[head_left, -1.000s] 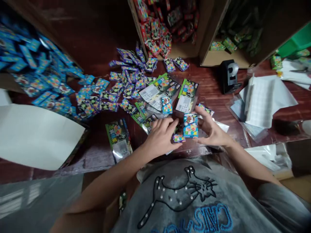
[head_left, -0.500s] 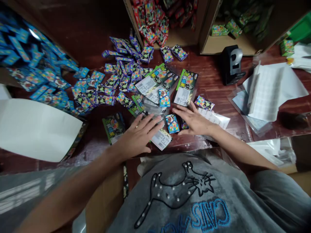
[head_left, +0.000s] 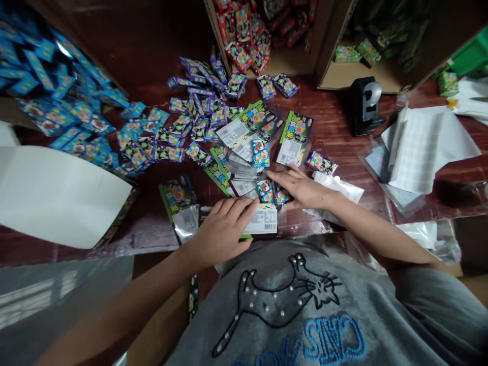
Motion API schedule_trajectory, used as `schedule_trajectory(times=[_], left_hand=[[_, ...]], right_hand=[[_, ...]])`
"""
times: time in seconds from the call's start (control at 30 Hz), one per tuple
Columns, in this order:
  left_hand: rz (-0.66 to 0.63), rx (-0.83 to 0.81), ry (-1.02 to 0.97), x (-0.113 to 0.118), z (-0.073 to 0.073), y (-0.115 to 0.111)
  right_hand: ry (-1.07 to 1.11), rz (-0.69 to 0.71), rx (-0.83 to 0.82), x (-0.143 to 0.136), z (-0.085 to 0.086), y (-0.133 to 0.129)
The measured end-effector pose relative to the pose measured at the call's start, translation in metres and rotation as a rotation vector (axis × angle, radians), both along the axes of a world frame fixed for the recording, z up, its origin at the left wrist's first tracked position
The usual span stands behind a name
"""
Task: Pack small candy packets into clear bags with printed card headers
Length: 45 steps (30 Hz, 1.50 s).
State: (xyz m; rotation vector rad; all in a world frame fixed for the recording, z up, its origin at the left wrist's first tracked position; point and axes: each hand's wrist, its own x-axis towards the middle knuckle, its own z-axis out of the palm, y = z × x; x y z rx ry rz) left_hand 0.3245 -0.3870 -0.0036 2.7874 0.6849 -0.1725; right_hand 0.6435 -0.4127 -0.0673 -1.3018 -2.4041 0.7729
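My left hand (head_left: pixel 224 226) lies over a printed plastic bag (head_left: pixel 265 219) at the table's front edge, its fingers bent and close together; whether it grips the bag is hard to see. To its right, my right hand (head_left: pixel 299 187) rests on a purple packet (head_left: pixel 282 195), thumb side and fingers around it. A blue packet (head_left: pixel 266 191) sits against that purple one, at the bag's upper edge. Another blue packet (head_left: pixel 261 153) lies on a pile of printed bags (head_left: pixel 244 134) farther back. One more printed bag (head_left: pixel 293 140) lies beyond my right hand.
Purple packets (head_left: pixel 198 109) and blue packets (head_left: pixel 80 117) are heaped at the left and back. Open cartons hold red packets (head_left: pixel 244 30) and green packets (head_left: pixel 368 51). A black tape dispenser (head_left: pixel 366 109) and white papers (head_left: pixel 415 147) are at the right.
My left hand has moved down slightly, and the bag beneath it has turned level. My right hand has shifted slightly, with the blue packet and purple packet now side by side.
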Motion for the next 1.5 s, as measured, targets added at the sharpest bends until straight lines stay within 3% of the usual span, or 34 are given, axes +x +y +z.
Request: schedule_trajectory(times=[0.13,0.23,0.4,0.53,0.67,0.8,0.93,1.17,1.5], left_hand=[[0.133,0.022,-0.025,-0.011,-0.040,-0.026],[0.189,0.073,-0.075,-0.017,-0.055,-0.041],[0.284,0.137,-0.138,-0.029,-0.047,-0.057],[0.406,0.149,-0.140,-0.033,-0.043,-0.060],[0.442,0.146,-0.156,-0.026,-0.039,-0.057],[0.345,0.125,-0.168,-0.017,-0.036,-0.048],[0.235,0.051,-0.151,-0.011,-0.041,-0.037],[0.319,-0.002,-0.143,-0.003,-0.053,-0.024],[0.329,-0.035,-0.115,-0.002,-0.055,-0.019]], right_hand=[[0.005,-0.006,0.019,-0.012,-0.009,0.005],[-0.047,-0.044,0.045,-0.018,-0.011,0.005],[-0.139,-0.098,0.090,-0.018,-0.001,0.007],[-0.127,-0.264,0.203,-0.011,0.021,-0.005],[-0.142,-0.156,0.183,-0.019,0.035,-0.029],[-0.145,0.000,0.167,-0.029,0.029,-0.042],[-0.072,0.114,0.138,-0.022,0.016,-0.039],[-0.067,-0.001,0.057,0.014,0.020,-0.034],[0.010,-0.007,0.040,0.016,0.021,-0.023]])
